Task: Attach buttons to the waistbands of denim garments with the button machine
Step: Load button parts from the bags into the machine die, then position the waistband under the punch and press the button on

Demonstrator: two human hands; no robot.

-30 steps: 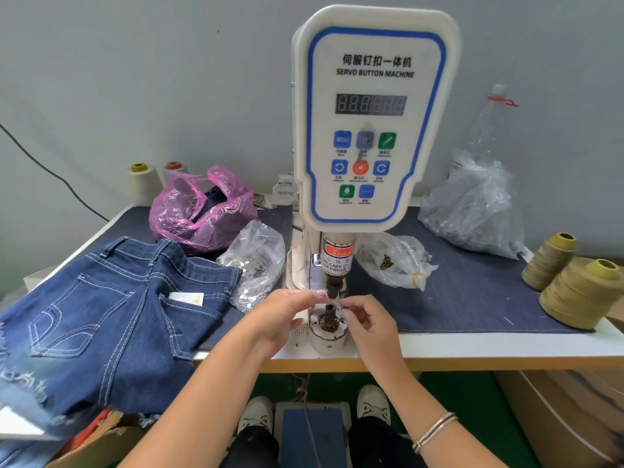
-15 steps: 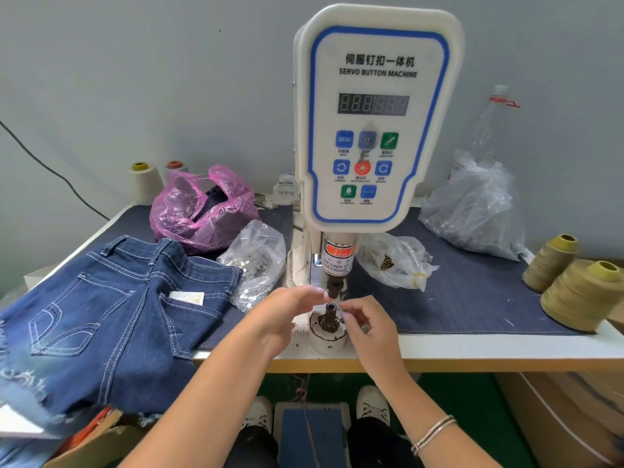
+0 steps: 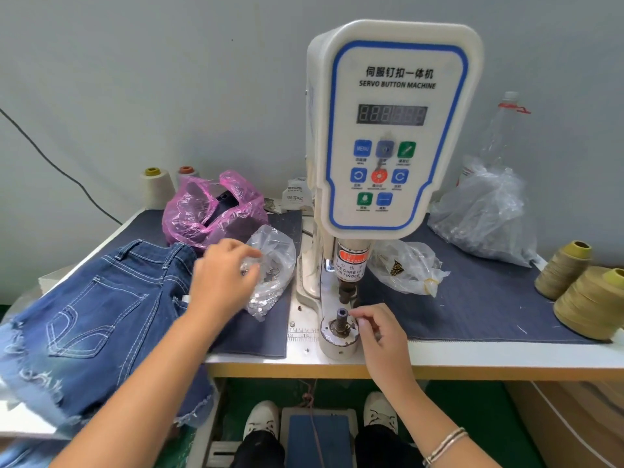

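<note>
Denim-covered bench: left hand, fingers spread, hovers over clear button bag; right hand, fingers curled, nothing visibly pinched, beside die. Denim shorts are soft; grip the waistband.

A small garment workshop. A press labelled "SERVO BUTTON MACHINE" stands on a table laid with denim cloth (a foot pedal sits below). Around it lie denim shorts, thread cones and plastic bags of small metal parts.
</note>
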